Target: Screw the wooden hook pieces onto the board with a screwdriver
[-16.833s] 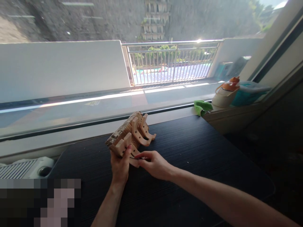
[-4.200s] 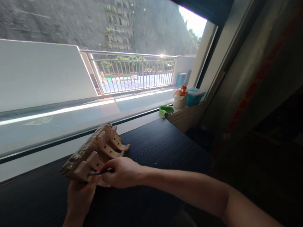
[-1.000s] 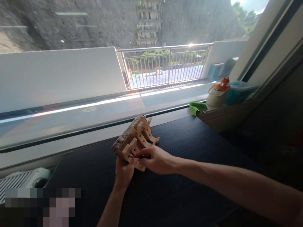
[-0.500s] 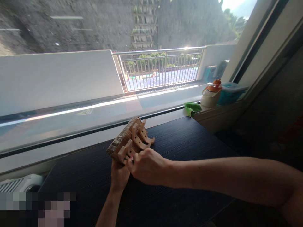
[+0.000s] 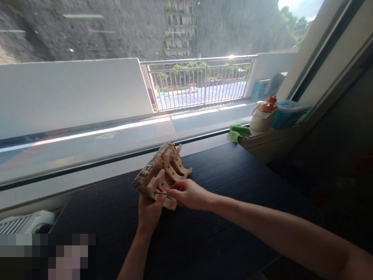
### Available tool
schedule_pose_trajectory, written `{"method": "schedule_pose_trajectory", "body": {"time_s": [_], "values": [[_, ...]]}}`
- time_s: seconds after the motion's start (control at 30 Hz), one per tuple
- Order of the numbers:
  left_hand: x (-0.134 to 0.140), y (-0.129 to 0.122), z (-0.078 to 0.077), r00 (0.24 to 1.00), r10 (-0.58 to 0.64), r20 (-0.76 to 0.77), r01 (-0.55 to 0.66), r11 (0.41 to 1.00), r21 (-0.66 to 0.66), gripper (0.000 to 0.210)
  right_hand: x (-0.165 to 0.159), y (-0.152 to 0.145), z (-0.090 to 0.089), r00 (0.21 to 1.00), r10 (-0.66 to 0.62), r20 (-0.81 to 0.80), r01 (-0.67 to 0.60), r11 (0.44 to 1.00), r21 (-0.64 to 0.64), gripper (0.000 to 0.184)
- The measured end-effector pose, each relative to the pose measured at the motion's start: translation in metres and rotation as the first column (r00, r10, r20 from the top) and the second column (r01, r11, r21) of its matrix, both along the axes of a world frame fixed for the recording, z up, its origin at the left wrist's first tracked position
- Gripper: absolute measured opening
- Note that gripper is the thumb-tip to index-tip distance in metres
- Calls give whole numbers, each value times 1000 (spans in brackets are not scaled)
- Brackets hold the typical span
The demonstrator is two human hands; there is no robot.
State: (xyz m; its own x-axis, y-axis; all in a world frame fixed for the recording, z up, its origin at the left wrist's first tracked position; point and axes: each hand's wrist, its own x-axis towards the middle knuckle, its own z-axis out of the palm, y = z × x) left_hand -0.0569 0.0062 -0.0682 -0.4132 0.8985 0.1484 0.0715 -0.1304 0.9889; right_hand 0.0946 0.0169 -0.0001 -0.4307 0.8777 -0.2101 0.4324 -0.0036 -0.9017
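A block of wood with rough bark on its back is tilted up over the dark table. From its front stand several pale, curved wooden pieces with small holes in them. My left hand is closed around the lower end of the block, its thumb in front. In my right hand, between pinched fingertips, is a thin dark metal rod. The rod's far end meets the lowest curved piece near one of its holes. Its other end is hidden by my fingers.
The dark table runs up to a window sill. On the sill are a green cloth, a cream bottle with an orange top and a teal box. A white slatted appliance stands at the left.
My right hand has turned and drawn back slightly to the right, with its forearm lower. The thin rod and more of the lowest curved piece now show. My left hand keeps its hold.
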Motion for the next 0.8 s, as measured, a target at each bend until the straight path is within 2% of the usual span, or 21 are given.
{"method": "schedule_pose_trajectory", "body": {"time_s": [0.07, 0.17, 0.23, 0.27, 0.33, 0.43, 0.47, 0.5, 0.53, 0.57, 0.6, 0.63, 0.67, 0.73, 0.8], "values": [[2, 0, 1, 1000, 8, 8, -8, 1000, 11, 58, 4, -1, 9, 991, -19, 131, -8, 980, 198, 32], [1, 0, 1, 1000, -13, 12, 13, 1000, 24, 64, 11, -5, 25, 982, 92, 164, -137, 947, 292, 31], [-1, 0, 1, 1000, -16, 10, 16, 1000, 13, 67, 14, -9, 32, 961, 173, 218, -251, 875, 415, 31], [-2, 0, 2, 1000, -13, 8, 13, 1000, 0, 67, 15, -10, 35, 936, 189, 297, -321, 805, 499, 28], [-4, -1, 3, 1000, -14, -1, 14, 999, -38, 63, 16, -11, 39, 839, 170, 516, -500, 617, 608, 22], [-5, -2, 6, 999, -33, -24, 30, 993, -114, 47, 14, -10, 43, 660, 92, 746, -726, 334, 601, 27], [-5, -2, 8, 999, -32, -31, 27, 991, -134, 41, 13, -9, 43, 624, 68, 779, -763, 268, 588, 29], [-4, -2, 9, 999, -25, -38, 19, 989, -148, 38, 12, -8, 43, 600, 54, 798, -786, 226, 576, 30], [-4, -3, 10, 999, -16, -43, 9, 988, -157, 36, 12, -9, 42, 590, 52, 806, -796, 207, 569, 30], [-3, -3, 10, 999, -7, -47, -1, 987, -161, 34, 11, -9, 41, 594, 58, 802, -792, 215, 571, 30], [-2, -3, 9, 999, 2, -51, -10, 987, -163, 33, 11, -10, 38, 615, 69, 786, -773, 253, 582, 30], [-2, -2, 9, 998, 10, -54, -19, 987, -162, 33, 10, -12, 34, 649, 83, 756, -737, 315, 598, 29], [-2, -2, 7, 998, 18, -58, -27, 987, -158, 34, 9, -14, 30, 700, 97, 708, -678, 401, 616, 29], [-2, -1, 4, 997, 37, -66, -46, 989, -140, 36, 7, -16, 19, 833, 103, 543, -480, 622, 618, 31], [-2, 0, 1, 996, 48, -75, -57, 991, -120, 40, 4, -16, 9, 946, 103, 307, -248, 840, 483, 33]]}}
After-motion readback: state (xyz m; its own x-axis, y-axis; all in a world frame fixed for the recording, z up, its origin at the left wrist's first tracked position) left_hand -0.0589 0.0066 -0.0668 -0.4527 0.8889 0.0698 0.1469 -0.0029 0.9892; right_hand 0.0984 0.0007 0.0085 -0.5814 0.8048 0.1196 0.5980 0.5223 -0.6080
